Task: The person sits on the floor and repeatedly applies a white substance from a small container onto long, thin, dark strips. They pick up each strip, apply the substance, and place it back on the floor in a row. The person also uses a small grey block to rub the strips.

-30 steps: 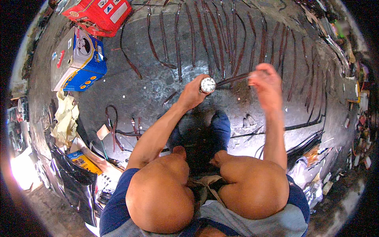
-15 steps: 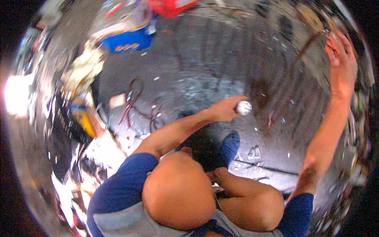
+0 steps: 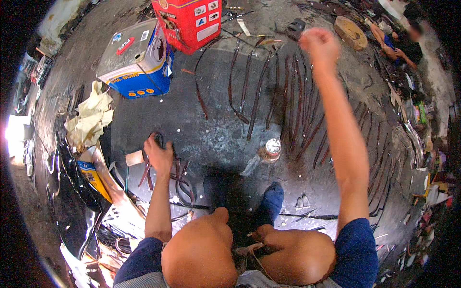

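Observation:
My left hand [image 3: 159, 156] is at the left with fingers apart, reaching over a loose bundle of dark straps [image 3: 182, 185]; a dark loop [image 3: 158, 138] lies at its fingertips. My right hand [image 3: 321, 45] is stretched out at the far right of the dark sheet, its fingers curled inward and slightly blurred; whether anything is in them is hidden. Below it, several long dark brown strips [image 3: 294, 101] lie side by side, looking glossy. A small can with a whitish top [image 3: 272, 147] stands upright near my foot, apart from both hands.
A blue-and-white tin [image 3: 137, 62] stands at the far left beside a red tin [image 3: 192, 21]. Crumpled cream cloth [image 3: 91, 117] and a tan block [image 3: 135, 158] lie left. A round wooden block [image 3: 351, 32] sits far right, with another person [image 3: 394, 45] beyond.
My left hand has let go of the can, which now stands on the sheet, and moved left to the straps. My right hand has swung inward from the far right edge.

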The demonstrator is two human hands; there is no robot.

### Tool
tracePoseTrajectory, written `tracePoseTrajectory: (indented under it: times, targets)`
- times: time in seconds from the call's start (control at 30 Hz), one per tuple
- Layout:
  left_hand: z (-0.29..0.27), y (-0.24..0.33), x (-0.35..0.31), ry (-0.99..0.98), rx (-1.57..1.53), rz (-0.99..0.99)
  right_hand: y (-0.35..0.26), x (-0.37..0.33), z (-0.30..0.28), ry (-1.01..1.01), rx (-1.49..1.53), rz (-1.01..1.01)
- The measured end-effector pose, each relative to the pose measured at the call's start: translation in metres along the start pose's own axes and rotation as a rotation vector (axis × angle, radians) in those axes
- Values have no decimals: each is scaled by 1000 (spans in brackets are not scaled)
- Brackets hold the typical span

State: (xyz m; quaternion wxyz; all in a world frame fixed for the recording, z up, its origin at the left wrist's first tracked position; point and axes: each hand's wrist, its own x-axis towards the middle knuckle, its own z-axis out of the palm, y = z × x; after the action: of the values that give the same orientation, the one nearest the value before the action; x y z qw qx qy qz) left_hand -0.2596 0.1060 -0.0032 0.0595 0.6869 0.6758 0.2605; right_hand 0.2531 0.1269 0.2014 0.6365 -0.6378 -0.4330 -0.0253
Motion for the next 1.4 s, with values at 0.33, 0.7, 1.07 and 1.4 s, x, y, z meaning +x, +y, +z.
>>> tracePoseTrajectory:
  times: [0.33, 0.7, 1.07, 1.4]
  targets:
    - [-14, -39, -5, -171, 97, -7, -39, -213, 38, -712, -174, 310]
    - [-114, 131, -12, -1112, -567, 336, -87, -313, -8, -1312, 399, 677]
    - [-114, -7, 4, -799, 768, 511, -55, -346, -54, -1413, 214, 477]
    - [-16, 97, -89, -1303, -631, 103, -24, -331, -20, -1226, -84, 386]
